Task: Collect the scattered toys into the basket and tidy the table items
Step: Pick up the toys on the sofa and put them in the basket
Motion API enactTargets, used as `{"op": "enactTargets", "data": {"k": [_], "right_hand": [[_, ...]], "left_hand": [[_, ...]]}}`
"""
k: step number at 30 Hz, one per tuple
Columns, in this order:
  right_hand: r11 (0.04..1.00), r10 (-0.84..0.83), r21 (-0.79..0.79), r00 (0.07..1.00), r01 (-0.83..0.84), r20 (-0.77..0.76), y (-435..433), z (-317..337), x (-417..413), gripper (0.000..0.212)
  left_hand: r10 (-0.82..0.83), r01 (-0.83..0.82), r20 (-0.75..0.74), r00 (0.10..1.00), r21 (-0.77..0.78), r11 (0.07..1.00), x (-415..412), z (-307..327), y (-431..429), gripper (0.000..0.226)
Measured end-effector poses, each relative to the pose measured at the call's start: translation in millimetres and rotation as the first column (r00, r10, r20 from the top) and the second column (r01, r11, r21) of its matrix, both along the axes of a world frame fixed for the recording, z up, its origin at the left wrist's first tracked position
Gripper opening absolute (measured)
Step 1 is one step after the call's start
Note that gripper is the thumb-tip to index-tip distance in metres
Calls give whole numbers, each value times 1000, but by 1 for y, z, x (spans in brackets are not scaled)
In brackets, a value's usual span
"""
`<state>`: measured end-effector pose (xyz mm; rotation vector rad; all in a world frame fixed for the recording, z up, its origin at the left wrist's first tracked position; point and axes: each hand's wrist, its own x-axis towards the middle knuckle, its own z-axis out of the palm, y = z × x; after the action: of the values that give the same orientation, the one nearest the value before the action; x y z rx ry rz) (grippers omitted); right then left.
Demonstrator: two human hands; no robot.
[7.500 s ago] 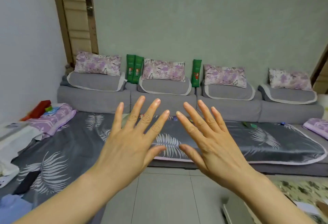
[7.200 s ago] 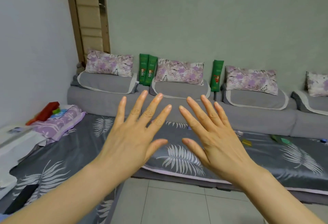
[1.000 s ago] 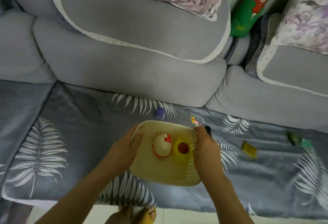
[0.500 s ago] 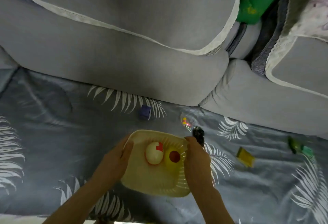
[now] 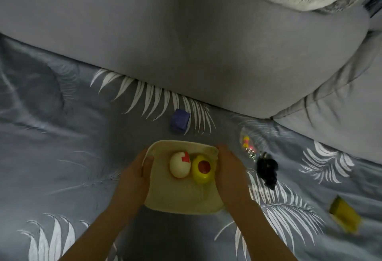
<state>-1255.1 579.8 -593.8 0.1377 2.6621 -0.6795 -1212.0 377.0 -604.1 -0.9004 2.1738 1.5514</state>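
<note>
Grips basket (image 5: pixel 182 199), on sofa seat (image 5: pixel 62 157), w/ left hand (image 5: pixel 134 176) clamped on its left rim & right hand (image 5: pixel 229 175) on right rim; risks tipping on soft fabric, spilling egg toy (image 5: pixel 179 166) + yellow toy (image 5: pixel 203 170) inside.

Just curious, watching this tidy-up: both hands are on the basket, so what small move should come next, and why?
Probably let the left hand hold the basket while the right hand lets go and reaches for the black toy: it lies loose close beside that hand, outside the basket.
</note>
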Motion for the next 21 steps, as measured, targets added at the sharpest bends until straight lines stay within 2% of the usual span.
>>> {"op": "enactTargets", "data": {"k": [1,3,5,6,9,12,15,18,19,20,21], "right_hand": [[998,54,38,998,-53,-23,-3,-8,-6,22],[995,97,7,991,-96,-94,-13,-14,-24,26],[981,177,-50,966,-190,-189,-31,-18,-50,30],[967,244,-28,949,-255,-200,-42,-23,-65,35],[907,421,74,903,-416,-89,-72,-46,-102,54],[839,515,209,857,-503,-6,-90,-64,-113,48],[881,462,187,877,-435,-133,-87,-54,-108,40],[957,251,-60,911,-285,-326,-76,-15,-84,55],[956,203,-139,925,-259,-322,-73,-3,-70,60],[957,169,-189,954,-219,-247,-72,4,-52,65],[962,128,-230,987,-148,-100,-72,7,-33,70]], "left_hand": [[-10,10,-4,1000,-15,1000,0,-12,-2,34],[-54,53,-30,998,-31,998,-4,-21,-7,33],[-68,67,-2,998,-40,997,-2,-29,-12,23],[-65,66,21,998,-31,997,-2,-29,-13,20],[-105,107,46,993,-35,994,-3,-29,-14,31],[-158,160,43,987,-57,985,-4,-30,-18,50],[-211,213,39,977,-62,975,-5,-28,-20,61],[-201,204,85,976,-24,979,-7,-30,-23,56],[-194,197,109,975,-16,980,-8,-30,-23,50],[-196,201,132,972,-24,979,-9,-30,-23,46],[-204,212,151,967,-41,976,-10,-29,-22,44]]}}
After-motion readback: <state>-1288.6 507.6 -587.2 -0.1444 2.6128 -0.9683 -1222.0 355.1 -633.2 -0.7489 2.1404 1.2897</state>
